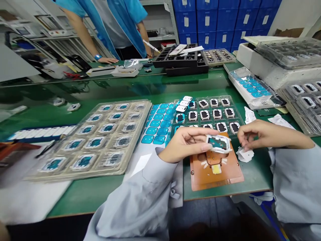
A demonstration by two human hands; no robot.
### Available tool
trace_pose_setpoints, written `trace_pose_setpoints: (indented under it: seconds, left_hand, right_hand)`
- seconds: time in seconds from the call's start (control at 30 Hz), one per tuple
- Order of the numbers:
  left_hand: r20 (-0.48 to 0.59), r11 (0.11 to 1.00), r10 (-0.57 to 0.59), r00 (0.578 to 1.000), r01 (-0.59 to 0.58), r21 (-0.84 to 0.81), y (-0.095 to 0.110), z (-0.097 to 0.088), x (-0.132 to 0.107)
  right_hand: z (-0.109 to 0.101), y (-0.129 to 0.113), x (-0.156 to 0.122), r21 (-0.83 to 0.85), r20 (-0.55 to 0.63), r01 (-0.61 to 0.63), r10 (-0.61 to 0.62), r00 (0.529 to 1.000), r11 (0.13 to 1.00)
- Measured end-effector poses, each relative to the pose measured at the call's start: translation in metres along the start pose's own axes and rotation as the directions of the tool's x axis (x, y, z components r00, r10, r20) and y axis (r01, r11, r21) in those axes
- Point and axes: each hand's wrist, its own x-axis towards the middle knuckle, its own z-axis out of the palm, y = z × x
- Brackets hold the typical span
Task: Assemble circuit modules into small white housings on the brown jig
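Note:
My left hand point(187, 144) holds a white watch-case-like frame point(219, 144) between thumb and fingers, tilted, its middle open. Below the frame lies an orange-brown fixture plate point(227, 174) with a yellow patch. My right hand point(258, 134), to the right of the frame and apart from it, has its fingers pinched on a crumpled scrap of white paper point(245, 155). Just behind my hands is a clear tray point(237, 115) of white frames with dark centres. Beside it are sheets of blue rounded stickers point(158, 122), with small white sticker pieces point(184, 104) on top.
A large clear tray point(120, 167) of frames with blue-green centres stands at left. Other paper scraps point(249, 115), a bagged blue sheet point(252, 87) and stacked trays point(304, 110) lie at right. Across the bench, a person in blue point(115, 26) stands by black boxes point(179, 60).

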Motion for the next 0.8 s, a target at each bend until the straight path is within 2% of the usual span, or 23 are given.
trace_pose_setpoints:
  seconds: [0.1,0.23,0.37,0.5,0.57,0.63,0.67,0.73,0.8]
  left_hand:
    - [0.005,0.999,-0.020,1.000,0.020,-0.049,0.001,0.001,0.001]
    - [0.016,0.994,-0.036,0.999,0.038,-0.107,0.005,0.004,0.001]
    - [-0.001,0.994,-0.020,1.000,0.020,-0.104,0.008,0.006,0.002]
    - [-0.038,0.995,0.015,0.999,-0.018,-0.093,0.008,0.009,0.002]
    - [-0.032,0.995,0.027,0.999,-0.030,-0.094,0.006,0.009,0.003]
    - [-0.018,0.996,0.044,0.999,-0.045,-0.080,0.003,0.009,0.003]
    - [-0.016,0.996,0.054,0.998,-0.055,-0.067,0.002,0.009,0.002]
    - [-0.029,0.997,0.071,0.997,-0.072,-0.040,-0.001,0.008,0.002]
    - [-0.058,0.996,0.084,0.995,-0.086,-0.028,-0.003,0.008,0.002]
  right_hand:
    - [0.009,-0.003,0.006,-0.202,0.002,-0.017,0.017,1.000,0.979]
    - [0.022,-0.006,0.010,-0.427,0.019,-0.073,0.089,0.996,0.901]
    - [0.029,-0.004,0.009,-0.536,-0.048,-0.195,0.201,0.978,0.821]
    - [0.028,-0.002,0.007,-0.589,-0.128,-0.233,0.195,0.972,0.774]
    - [0.024,-0.004,0.004,-0.542,-0.163,-0.173,0.099,0.982,0.823]
    - [0.021,-0.008,0.002,-0.408,-0.247,-0.064,-0.042,0.968,0.911]
    - [0.021,-0.011,0.001,-0.312,-0.326,-0.004,-0.104,0.940,0.950]
    - [0.025,-0.018,0.001,-0.082,-0.500,0.143,-0.165,0.850,0.986]
    - [0.035,-0.023,0.003,0.133,-0.599,0.329,-0.189,0.778,0.935]
